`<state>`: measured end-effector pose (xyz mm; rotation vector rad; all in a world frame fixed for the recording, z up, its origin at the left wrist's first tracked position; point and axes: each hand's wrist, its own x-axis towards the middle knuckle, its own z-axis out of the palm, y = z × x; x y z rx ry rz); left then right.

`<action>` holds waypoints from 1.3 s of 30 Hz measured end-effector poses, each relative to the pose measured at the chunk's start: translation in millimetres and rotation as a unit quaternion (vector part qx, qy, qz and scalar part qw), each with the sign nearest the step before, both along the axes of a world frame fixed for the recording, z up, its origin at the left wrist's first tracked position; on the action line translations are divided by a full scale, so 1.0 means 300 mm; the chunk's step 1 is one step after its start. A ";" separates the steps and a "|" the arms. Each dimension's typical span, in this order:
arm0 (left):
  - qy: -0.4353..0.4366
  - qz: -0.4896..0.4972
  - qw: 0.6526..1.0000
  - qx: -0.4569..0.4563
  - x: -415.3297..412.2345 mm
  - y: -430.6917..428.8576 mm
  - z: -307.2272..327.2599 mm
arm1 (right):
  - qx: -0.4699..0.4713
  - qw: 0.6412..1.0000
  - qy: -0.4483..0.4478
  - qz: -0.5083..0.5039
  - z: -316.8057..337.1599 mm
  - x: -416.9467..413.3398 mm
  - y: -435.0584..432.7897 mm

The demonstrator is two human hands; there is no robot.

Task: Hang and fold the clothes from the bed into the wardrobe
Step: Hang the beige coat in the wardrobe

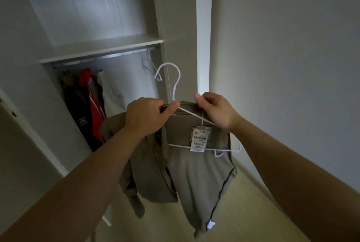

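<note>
A beige-grey shirt (196, 175) with a paper price tag (200, 138) hangs partly on a white hanger (176, 84), held up in front of the open wardrobe. My left hand (145, 115) grips the collar and the hanger's neck. My right hand (215, 110) pinches the collar on the hanger's right arm. The hanger's hook points up, below and right of the clothes rail (105, 58). One side of the shirt droops loosely to the left.
On the rail's left part hang a dark garment (78, 109), a red jacket (93, 103) and a white garment (111, 92). Empty hangers (151, 66) hang at the rail's right end. A white shelf (101, 49) sits above. A wall stands right, wooden floor below.
</note>
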<state>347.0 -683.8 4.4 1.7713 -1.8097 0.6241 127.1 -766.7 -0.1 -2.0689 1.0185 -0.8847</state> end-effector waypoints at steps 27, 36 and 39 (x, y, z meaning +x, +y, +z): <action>0.048 0.181 0.982 0.035 0.699 -0.557 0.050 | 0.085 0.976 0.199 0.026 -0.125 0.563 -0.913; 0.028 0.251 0.966 0.059 0.979 -0.796 0.014 | -0.004 0.957 0.287 -0.047 0.017 0.896 -1.044; 0.100 0.233 0.965 0.072 1.046 -0.866 -0.012 | 0.060 0.974 0.215 -0.043 0.026 0.987 -1.056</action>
